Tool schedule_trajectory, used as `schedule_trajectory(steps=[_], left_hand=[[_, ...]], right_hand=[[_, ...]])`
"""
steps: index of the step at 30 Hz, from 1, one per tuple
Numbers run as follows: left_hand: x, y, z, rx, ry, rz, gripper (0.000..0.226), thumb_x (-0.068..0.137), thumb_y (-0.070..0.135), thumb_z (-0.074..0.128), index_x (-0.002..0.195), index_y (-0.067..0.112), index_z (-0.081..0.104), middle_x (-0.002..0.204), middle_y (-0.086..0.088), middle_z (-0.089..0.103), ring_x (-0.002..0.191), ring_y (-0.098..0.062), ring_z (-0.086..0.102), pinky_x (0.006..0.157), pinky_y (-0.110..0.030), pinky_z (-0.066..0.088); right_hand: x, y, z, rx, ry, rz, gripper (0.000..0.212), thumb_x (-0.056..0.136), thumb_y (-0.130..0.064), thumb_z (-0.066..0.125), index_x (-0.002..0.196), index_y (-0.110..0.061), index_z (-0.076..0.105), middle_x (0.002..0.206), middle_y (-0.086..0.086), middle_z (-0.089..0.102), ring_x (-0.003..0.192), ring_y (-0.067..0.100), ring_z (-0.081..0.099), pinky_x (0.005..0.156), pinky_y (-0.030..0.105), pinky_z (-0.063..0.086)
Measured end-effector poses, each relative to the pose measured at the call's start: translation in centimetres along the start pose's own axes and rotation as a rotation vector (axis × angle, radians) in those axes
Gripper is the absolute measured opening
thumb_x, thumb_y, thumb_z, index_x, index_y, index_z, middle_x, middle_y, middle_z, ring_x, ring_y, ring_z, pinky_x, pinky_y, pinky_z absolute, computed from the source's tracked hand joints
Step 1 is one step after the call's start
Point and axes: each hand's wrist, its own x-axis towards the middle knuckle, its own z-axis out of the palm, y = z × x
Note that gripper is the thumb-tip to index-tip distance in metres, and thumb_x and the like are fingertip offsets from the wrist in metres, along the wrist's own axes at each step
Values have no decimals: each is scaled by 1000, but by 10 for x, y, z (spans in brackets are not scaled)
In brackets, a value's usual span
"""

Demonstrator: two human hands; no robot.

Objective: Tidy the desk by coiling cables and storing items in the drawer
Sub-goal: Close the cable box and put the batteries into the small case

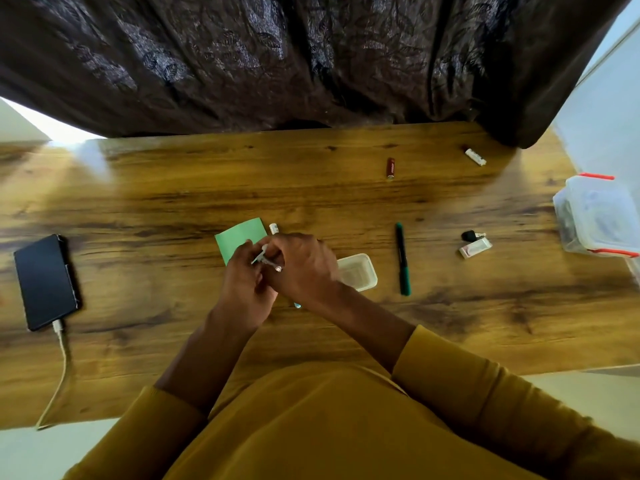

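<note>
My left hand [244, 284] and my right hand [301, 268] meet over the middle of the wooden desk [311, 199]. Both pinch a small pale grey item [260, 258]; what it is I cannot tell. Under the hands lies a green paper pad [239, 237], partly hidden, with a white tube end [274, 228] beside it. A black phone [45, 282] lies at the left with a white cable [62, 362] plugged in, running off the near edge.
A small clear tub [358, 271] sits right of my hands, then a green marker [402, 259]. A black key with a clear case [475, 244], a red cylinder [390, 168] and a white stick [475, 156] lie further off. A lidded clear box [599, 216] stands far right. Dark curtain [277, 64] behind.
</note>
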Motion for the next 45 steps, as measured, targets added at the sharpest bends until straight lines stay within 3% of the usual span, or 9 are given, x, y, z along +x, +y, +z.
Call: schedule_trajectory(steps=[3,5,7,13,17,28,34,38,45], left_hand=[[4,0,-4,-37,-25,-26,26,111,32,40,104,15,59,131,-16,65,140,-34,52,110,-38,47],[3,3,-5,-100,-48,-35,26,110,28,43,113,10,62,114,-10,68,115,-22,70,91,-30,59],[3,5,-5,-204,-25,-66,28,108,21,50,128,5,61,111,-13,72,108,-22,72,90,-36,61],[-1,8,-13,-337,56,-96,29,109,22,53,126,0,61,113,-20,71,90,-29,78,83,-43,64],[-2,12,-16,-329,87,-65,28,109,22,53,123,-1,62,119,-21,69,102,-33,72,84,-43,61],[-12,15,-25,-256,98,-49,25,108,17,53,123,-1,61,119,-22,70,107,-35,72,92,-44,60],[-12,13,-19,-254,107,-82,29,108,21,53,123,-2,62,108,-21,72,102,-34,73,85,-46,61],[-13,13,-13,-195,52,-97,29,107,16,54,126,-4,61,111,-23,72,109,-33,71,96,-48,59],[-18,0,1,55,-128,-86,33,95,-14,48,123,-5,62,109,-20,74,107,-32,73,99,-45,57]], right_hand=[[1,0,0,4,22,-27,26,90,-44,70,112,-31,74,100,-8,78,89,14,74,74,33,60],[7,2,-5,4,64,-19,17,95,-40,68,100,-26,74,92,-6,77,79,14,73,68,33,61],[17,6,-9,-3,96,-4,9,95,-28,68,97,-21,73,93,-6,76,79,13,71,68,35,61],[60,16,-13,-217,-241,-54,52,86,-17,78,135,-23,62,140,-1,59,130,23,53,103,35,44],[73,20,-12,-283,-346,-148,43,87,-21,77,129,-23,66,145,-1,59,136,24,49,110,35,40],[76,32,-2,-233,-292,-107,25,82,-18,76,103,-25,66,112,-6,68,105,21,63,85,38,53],[60,36,-20,-58,-177,-139,28,81,-21,78,107,-21,69,106,-12,68,95,9,62,74,27,49],[36,22,-43,62,-249,-187,43,81,-16,82,121,-18,66,123,-9,71,99,0,60,69,0,39],[2,28,-45,36,-312,-207,54,81,-13,83,131,-22,64,127,-5,67,108,9,62,85,25,53]])
